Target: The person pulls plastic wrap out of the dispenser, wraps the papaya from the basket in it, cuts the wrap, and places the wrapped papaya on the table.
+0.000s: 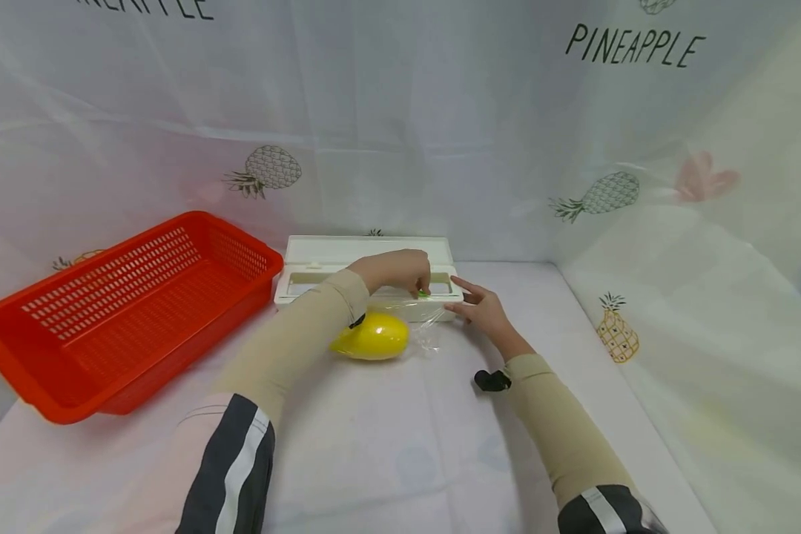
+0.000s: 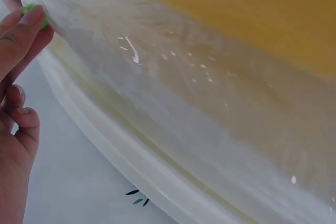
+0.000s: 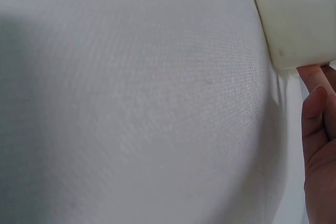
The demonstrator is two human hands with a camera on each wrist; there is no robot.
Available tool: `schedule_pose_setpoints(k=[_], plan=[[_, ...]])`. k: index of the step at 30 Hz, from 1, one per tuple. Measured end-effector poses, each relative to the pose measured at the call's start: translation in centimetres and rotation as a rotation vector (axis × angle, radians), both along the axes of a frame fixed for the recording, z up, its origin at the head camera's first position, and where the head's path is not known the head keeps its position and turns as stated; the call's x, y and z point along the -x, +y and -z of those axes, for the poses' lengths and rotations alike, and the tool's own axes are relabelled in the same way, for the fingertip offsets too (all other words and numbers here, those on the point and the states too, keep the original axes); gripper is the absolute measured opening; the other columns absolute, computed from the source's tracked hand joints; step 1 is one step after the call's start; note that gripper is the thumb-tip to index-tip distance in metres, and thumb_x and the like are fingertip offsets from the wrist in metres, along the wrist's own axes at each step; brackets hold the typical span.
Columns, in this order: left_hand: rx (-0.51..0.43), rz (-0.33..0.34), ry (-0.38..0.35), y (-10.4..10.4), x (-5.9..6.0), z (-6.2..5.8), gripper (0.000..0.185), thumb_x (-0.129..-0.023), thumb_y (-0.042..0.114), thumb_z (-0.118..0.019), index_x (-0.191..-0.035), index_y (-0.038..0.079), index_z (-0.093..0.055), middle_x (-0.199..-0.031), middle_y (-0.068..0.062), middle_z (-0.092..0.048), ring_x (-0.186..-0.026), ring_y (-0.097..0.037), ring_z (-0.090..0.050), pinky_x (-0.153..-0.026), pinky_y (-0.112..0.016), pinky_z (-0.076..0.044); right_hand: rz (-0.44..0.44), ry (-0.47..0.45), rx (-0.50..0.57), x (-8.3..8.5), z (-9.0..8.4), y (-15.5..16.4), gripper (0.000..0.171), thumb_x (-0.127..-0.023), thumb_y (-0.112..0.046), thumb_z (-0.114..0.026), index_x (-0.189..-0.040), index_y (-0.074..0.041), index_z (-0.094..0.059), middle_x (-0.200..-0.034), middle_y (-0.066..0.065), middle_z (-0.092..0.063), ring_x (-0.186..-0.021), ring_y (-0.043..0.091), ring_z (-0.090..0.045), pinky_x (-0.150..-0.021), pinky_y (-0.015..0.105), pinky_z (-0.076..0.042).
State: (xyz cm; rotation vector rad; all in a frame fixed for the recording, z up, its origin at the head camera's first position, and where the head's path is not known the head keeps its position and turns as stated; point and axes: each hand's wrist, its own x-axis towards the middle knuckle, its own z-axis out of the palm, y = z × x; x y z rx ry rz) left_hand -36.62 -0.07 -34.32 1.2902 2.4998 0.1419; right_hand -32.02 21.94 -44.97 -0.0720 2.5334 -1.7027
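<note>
A white plastic wrap dispenser (image 1: 367,252) lies at the back of the table with its lid raised. My left hand (image 1: 397,268) reaches over it and pinches a small green slide cutter (image 2: 35,14) between thumb and finger, toward the right end. Clear wrap (image 2: 157,72) stretches from the front of the dispenser. Before it lies a yellow lemon-shaped fruit (image 1: 374,336), partly behind my left sleeve, with wrap around its right side. My right hand (image 1: 483,311) touches the dispenser's right end with fairly straight fingertips; in the right wrist view my right thumb (image 3: 315,103) shows just below that end.
To the left, a red slotted basket (image 1: 133,371) stands at an angle, its corner close to the dispenser. A pineapple-print cloth (image 1: 407,133) hangs right behind the dispenser and along the right side. White cloth (image 1: 400,445) covers the table.
</note>
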Motion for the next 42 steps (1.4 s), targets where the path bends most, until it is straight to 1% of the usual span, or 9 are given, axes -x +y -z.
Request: schedule_pose_setpoints(k=[5,9,14,20,25,32,36,42], plan=[[0.024,-0.021,0.033,-1.3,-0.4,0.1,0.020,-0.084,0.012,-0.077,-0.104,0.013,-0.077,-0.091,0.004,-0.068,-0.085,-0.013,-0.059,-0.079,-0.022,-0.050,-0.010,0.010,0.006,0.0,0.1,0.0,0.069,-0.079,-0.027,-0.083,-0.141,-0.029,-0.053,-0.125,0.017,-0.063,-0.065,0.012,-0.051,-0.055,0.023,-0.044],[0.042,-0.023,0.073,-2.4,-0.4,0.2,0.019,-0.084,0.015,-0.078,-0.103,0.015,-0.077,-0.089,0.005,-0.066,-0.086,-0.014,-0.055,-0.080,-0.023,-0.048,-0.004,0.017,0.024,0.0,0.2,0.2,0.068,-0.079,-0.026,-0.082,-0.141,-0.029,-0.054,-0.125,0.017,-0.063,-0.062,0.011,-0.049,-0.054,0.023,-0.042],[0.047,-0.022,0.093,-3.9,-0.7,0.1,0.019,-0.084,0.015,-0.078,-0.103,0.015,-0.078,-0.087,0.005,-0.065,-0.086,-0.015,-0.053,-0.081,-0.025,-0.047,-0.008,0.015,0.019,0.1,0.2,0.3,0.068,-0.079,-0.027,-0.083,-0.140,-0.030,-0.054,-0.125,0.016,-0.063,-0.060,0.011,-0.049,-0.054,0.023,-0.043],[0.046,-0.054,0.103,-6.0,-1.2,0.1,0.017,-0.083,0.016,-0.078,-0.100,0.014,-0.078,-0.083,0.005,-0.064,-0.083,-0.015,-0.053,-0.078,-0.027,-0.047,-0.010,0.017,0.009,0.2,0.1,0.4,0.069,-0.079,-0.026,-0.082,-0.142,-0.028,-0.053,-0.125,0.018,-0.062,-0.059,0.011,-0.047,-0.054,0.023,-0.042],[0.057,-0.071,0.112,-7.5,-1.7,0.1,0.017,-0.083,0.017,-0.078,-0.100,0.015,-0.078,-0.082,0.005,-0.062,-0.080,-0.015,-0.052,-0.075,-0.026,-0.048,-0.016,0.013,0.010,0.1,0.1,0.3,0.070,-0.079,-0.026,-0.082,-0.142,-0.027,-0.052,-0.128,0.019,-0.061,-0.060,0.011,-0.047,-0.054,0.023,-0.042],[0.045,-0.140,0.087,-9.7,-2.4,0.1,0.018,-0.082,0.015,-0.079,-0.100,0.016,-0.078,-0.084,0.005,-0.061,-0.081,-0.016,-0.055,-0.078,-0.026,-0.050,-0.012,0.001,0.006,0.0,0.3,0.0,0.069,-0.079,-0.028,-0.082,-0.142,-0.029,-0.053,-0.128,0.018,-0.061,-0.061,0.011,-0.047,-0.054,0.023,-0.042],[0.054,-0.175,0.081,-11.1,-3.0,0.0,0.018,-0.081,0.016,-0.080,-0.100,0.015,-0.079,-0.084,0.004,-0.062,-0.081,-0.017,-0.055,-0.079,-0.026,-0.050,-0.019,-0.004,0.021,-0.1,0.4,-0.2,0.069,-0.079,-0.026,-0.082,-0.142,-0.029,-0.052,-0.127,0.018,-0.061,-0.060,0.011,-0.047,-0.054,0.023,-0.042],[0.065,-0.182,0.098,-13.1,-3.4,-0.5,0.019,-0.081,0.016,-0.080,-0.100,0.014,-0.079,-0.083,0.004,-0.062,-0.080,-0.017,-0.054,-0.081,-0.028,-0.051,-0.016,-0.019,0.015,0.0,0.3,0.1,0.070,-0.079,-0.028,-0.082,-0.142,-0.032,-0.051,-0.129,0.016,-0.061,-0.065,0.012,-0.049,-0.057,0.024,-0.044]])
